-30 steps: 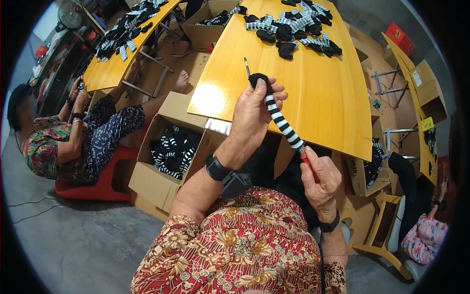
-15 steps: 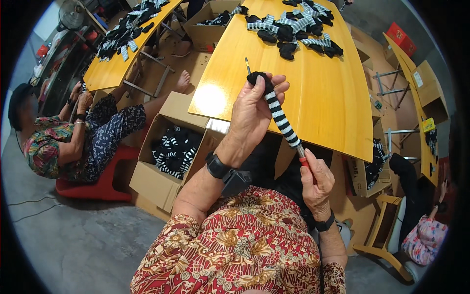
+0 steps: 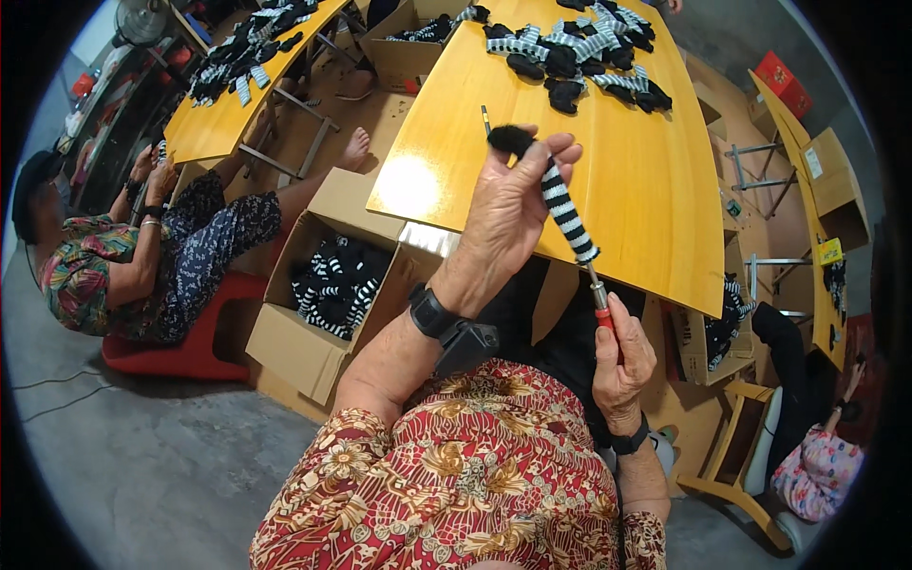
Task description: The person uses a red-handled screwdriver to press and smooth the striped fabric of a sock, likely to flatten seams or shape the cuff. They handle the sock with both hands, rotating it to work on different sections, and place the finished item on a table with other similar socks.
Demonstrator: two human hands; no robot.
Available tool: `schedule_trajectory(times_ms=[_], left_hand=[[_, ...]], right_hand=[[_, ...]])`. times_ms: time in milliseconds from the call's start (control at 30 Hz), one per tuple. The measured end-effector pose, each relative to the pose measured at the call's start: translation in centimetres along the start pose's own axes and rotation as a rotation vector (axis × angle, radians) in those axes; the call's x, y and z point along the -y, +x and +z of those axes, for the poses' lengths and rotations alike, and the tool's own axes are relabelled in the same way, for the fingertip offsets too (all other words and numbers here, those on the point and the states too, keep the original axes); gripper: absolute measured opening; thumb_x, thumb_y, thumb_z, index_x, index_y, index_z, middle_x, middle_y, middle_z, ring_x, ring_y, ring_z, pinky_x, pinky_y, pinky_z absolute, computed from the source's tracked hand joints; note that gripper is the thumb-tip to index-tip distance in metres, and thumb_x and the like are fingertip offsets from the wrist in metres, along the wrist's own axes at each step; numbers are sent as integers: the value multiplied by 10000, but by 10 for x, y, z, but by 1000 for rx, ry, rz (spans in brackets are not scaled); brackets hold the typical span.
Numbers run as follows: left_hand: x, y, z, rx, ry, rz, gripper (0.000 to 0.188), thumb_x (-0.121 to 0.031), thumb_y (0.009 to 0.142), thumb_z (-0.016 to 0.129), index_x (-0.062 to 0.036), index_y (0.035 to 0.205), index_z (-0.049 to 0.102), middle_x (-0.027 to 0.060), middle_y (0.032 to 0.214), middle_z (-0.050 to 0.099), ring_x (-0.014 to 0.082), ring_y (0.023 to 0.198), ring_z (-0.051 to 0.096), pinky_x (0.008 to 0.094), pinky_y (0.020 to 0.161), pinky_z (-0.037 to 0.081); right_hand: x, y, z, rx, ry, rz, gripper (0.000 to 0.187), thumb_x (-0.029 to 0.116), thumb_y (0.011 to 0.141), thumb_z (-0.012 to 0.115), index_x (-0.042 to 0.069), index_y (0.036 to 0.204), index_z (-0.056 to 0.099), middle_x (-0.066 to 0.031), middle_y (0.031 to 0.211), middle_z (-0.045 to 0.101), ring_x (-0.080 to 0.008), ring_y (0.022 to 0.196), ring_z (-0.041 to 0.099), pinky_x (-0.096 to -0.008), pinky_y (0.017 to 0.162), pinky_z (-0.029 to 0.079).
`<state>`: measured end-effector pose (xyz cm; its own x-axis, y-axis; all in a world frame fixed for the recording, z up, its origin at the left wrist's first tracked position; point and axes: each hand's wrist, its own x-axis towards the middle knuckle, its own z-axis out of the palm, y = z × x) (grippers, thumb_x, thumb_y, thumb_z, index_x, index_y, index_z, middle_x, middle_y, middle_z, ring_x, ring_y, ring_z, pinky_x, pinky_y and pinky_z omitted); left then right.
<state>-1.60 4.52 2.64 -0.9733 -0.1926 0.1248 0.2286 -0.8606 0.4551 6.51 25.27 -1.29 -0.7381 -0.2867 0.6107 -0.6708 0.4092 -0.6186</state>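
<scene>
My left hand (image 3: 508,214) is closed round a knitted, sock-like piece (image 3: 568,217) with black and white stripes. Its fuzzy black end (image 3: 511,141) bulges out above my thumb, and the striped part slants down to the right. In my right hand (image 3: 622,366) is the red handle of a rod-like tool (image 3: 602,302). The tool's thin metal shaft runs up into the striped end of the piece, which hides its upper length. A thin dark stick (image 3: 485,120) with a yellow band shows just past the black end; whether it belongs to the tool, I cannot tell.
Striped and black knitted pieces (image 3: 579,52) lie heaped on the far part of the yellow table (image 3: 437,142). An open carton (image 3: 285,366) of similar pieces stands at my left, another (image 3: 698,332) at my right. One person (image 3: 119,266) sits at the left, another (image 3: 822,465) at the right.
Both hands have shifted slightly right, with the knitted piece. More of the tool's metal shaft shows between the striped end and the red handle. The black end looks fuller.
</scene>
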Motion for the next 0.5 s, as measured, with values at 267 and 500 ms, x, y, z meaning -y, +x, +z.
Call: schedule_trajectory(times_ms=[267, 500], left_hand=[[-5, -4, -7, 87, 575, -106, 287, -275, 1006, 469, -11, 1074, 558, 74, 873, 655, 155, 824, 661, 266, 718, 548], [-5, -6, -6, 139, 816, 35, 321, -324, 1005, 479, -36, 950, 611, -16, 757, 592, 50, 650, 542, 202, 600, 465]], right_hand=[[0, 9, -1, -23, -64, -31, 336, -3, 867, 601, -34, 1201, 603, -93, 737, 582, -194, 603, 519, -302, 566, 440], [5, 12, 9, -90, -48, -24, 339, -17, 861, 592, -38, 1199, 601, -97, 735, 575, -193, 601, 519, -300, 562, 436]])
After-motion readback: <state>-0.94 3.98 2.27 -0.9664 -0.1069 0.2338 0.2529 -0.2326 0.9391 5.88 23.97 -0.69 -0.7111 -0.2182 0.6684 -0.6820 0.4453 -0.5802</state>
